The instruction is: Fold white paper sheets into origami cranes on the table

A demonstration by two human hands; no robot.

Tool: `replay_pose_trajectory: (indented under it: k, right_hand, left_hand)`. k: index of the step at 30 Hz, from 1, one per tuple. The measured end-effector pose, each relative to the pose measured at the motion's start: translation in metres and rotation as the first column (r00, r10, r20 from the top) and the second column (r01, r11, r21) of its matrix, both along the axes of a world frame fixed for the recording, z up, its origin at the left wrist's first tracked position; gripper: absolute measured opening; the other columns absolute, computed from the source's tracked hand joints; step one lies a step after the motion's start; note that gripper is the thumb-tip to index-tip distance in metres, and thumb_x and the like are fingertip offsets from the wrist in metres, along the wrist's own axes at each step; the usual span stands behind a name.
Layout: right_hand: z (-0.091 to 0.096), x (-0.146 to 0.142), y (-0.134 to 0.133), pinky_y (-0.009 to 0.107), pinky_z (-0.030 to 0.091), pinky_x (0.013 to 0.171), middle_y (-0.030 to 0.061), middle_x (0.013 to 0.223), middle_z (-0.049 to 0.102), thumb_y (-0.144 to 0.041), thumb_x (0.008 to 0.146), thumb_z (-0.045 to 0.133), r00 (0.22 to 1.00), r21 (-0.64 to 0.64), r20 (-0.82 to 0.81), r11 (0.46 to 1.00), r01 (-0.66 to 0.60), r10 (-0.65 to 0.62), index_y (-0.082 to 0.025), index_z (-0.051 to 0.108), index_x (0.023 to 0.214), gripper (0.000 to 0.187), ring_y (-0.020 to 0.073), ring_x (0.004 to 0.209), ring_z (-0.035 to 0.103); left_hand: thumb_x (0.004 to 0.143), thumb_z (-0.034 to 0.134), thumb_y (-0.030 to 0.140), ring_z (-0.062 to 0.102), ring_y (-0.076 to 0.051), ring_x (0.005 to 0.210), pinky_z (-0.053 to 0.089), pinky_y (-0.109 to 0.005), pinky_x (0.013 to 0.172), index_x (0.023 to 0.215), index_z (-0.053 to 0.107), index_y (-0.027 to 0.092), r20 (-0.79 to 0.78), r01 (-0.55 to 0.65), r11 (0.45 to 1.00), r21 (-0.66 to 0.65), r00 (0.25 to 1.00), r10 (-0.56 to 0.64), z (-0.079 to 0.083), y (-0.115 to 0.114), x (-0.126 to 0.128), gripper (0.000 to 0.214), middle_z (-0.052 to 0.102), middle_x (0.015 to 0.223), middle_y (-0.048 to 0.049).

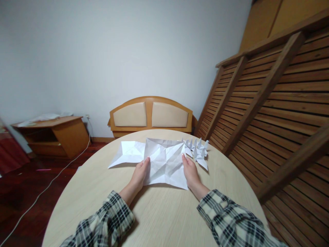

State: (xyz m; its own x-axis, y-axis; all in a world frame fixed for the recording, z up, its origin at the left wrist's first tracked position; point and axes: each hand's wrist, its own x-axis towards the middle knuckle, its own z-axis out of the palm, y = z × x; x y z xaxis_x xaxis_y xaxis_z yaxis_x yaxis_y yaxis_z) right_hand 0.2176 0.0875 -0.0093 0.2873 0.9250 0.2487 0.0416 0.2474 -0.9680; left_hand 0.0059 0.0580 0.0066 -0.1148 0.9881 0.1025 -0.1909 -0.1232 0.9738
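Between my hands is a creased white sheet of paper (166, 164), opened out and marked with crossing fold lines. My left hand (141, 171) grips its left edge, thumb on top and fingers hidden behind. On the opposite edge my right hand (191, 173) holds it the same way. Behind and left of my left hand, a second creased white sheet (130, 151) lies on the table, partly covered by the held one. Several folded white paper cranes (199, 152) stand grouped just beyond my right hand.
The round pale wooden table (159, 216) fills the foreground. A padded headboard (150, 115) stands behind it by the wall. Slatted wooden panels (257, 109) lean along the right. At left are a low wooden cabinet (69, 132) and a white cable (51, 185) across the floor.
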Motion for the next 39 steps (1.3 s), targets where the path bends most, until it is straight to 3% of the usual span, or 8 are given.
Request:
replay_pose_trajectory:
  k: [5,14,20,24,27,31,35,39]
  right_hand:
    - [0.001,0.003,0.001,0.030,0.046,0.065,0.0029,0.060,0.061,-0.076,0.076,0.052,0.998,0.012,0.064,1.000,0.017,-0.017,-0.020,0.059,0.066,0.057,0.0243,0.070,0.058]
    - [0.010,-0.002,-0.003,0.030,0.044,0.058,0.0020,0.055,0.058,-0.078,0.076,0.052,0.999,0.007,0.030,1.000,-0.017,0.017,-0.019,0.059,0.065,0.060,0.0221,0.062,0.056]
    - [0.013,-0.009,-0.012,0.029,0.040,0.048,-0.0001,0.049,0.055,-0.077,0.072,0.058,0.996,-0.001,-0.035,0.997,-0.076,0.076,-0.021,0.055,0.061,0.057,0.0191,0.052,0.053]
    - [0.016,-0.010,-0.014,0.024,0.032,0.038,-0.0044,0.044,0.047,-0.077,0.071,0.058,0.985,-0.066,-0.113,0.988,-0.136,0.128,-0.023,0.047,0.059,0.057,0.0123,0.039,0.042]
    - [0.017,-0.009,-0.013,0.023,0.031,0.036,-0.0051,0.044,0.046,-0.078,0.069,0.059,0.981,-0.076,-0.155,0.988,-0.132,0.119,-0.023,0.046,0.061,0.057,0.0109,0.038,0.041]
    - [0.017,-0.009,-0.013,0.022,0.034,0.037,-0.0046,0.044,0.048,-0.077,0.070,0.059,0.979,-0.067,-0.148,0.986,-0.151,0.140,-0.022,0.047,0.060,0.057,0.0101,0.038,0.043]
    - [0.016,-0.009,-0.014,0.022,0.037,0.038,-0.0040,0.044,0.049,-0.075,0.073,0.058,0.980,-0.049,-0.113,0.984,-0.172,0.165,-0.022,0.046,0.059,0.056,0.0104,0.038,0.044]
    - [0.011,-0.008,-0.010,0.024,0.042,0.042,-0.0044,0.046,0.050,-0.069,0.078,0.055,0.984,-0.008,-0.008,0.984,-0.176,0.176,-0.022,0.050,0.067,0.048,0.0128,0.041,0.049]
  left_hand:
    - [0.073,0.065,0.064,0.069,-0.025,0.072,0.054,-0.036,0.072,0.077,0.070,0.015,-0.031,-0.033,0.999,0.008,0.999,0.034,0.005,-0.002,-0.002,0.050,0.075,0.078,-0.0131]
    - [0.075,0.058,0.069,0.052,-0.017,0.055,0.039,-0.026,0.051,0.061,0.060,0.015,-0.310,-0.152,0.979,0.137,0.932,0.188,0.026,-0.005,-0.009,0.055,0.059,0.058,-0.0028]
    - [0.077,0.060,0.060,0.047,-0.015,0.060,0.039,-0.025,0.057,0.060,0.054,0.018,-0.246,-0.266,0.921,0.284,0.908,0.338,0.038,-0.003,-0.025,0.045,0.052,0.060,0.0009]
    - [0.076,0.059,0.058,0.050,-0.016,0.065,0.042,-0.025,0.060,0.069,0.055,0.019,-0.133,-0.396,0.884,0.249,0.890,0.436,0.043,0.008,-0.054,0.041,0.054,0.066,0.0008]
    - [0.084,0.049,0.052,0.051,-0.016,0.068,0.045,-0.027,0.066,0.076,0.056,0.018,-0.049,-0.618,0.747,0.246,0.762,0.646,0.041,0.018,-0.086,0.036,0.055,0.072,0.0004]
    - [0.087,0.049,0.036,0.057,-0.020,0.078,0.048,-0.035,0.082,0.096,0.060,0.016,-0.214,-0.797,0.544,0.262,0.501,0.838,0.025,0.030,-0.128,0.025,0.057,0.078,-0.0012]
    - [0.084,0.057,0.027,0.061,-0.027,0.083,0.048,-0.046,0.087,0.135,0.044,0.013,-0.507,-0.767,0.596,0.237,0.426,0.750,0.008,0.032,-0.149,0.055,0.058,0.079,-0.0027]
    - [0.081,0.055,0.015,0.051,-0.037,0.117,0.037,-0.055,0.103,0.138,0.044,0.008,-0.612,-0.765,0.563,0.313,0.290,0.736,0.006,0.028,-0.147,0.059,0.058,0.110,-0.0179]
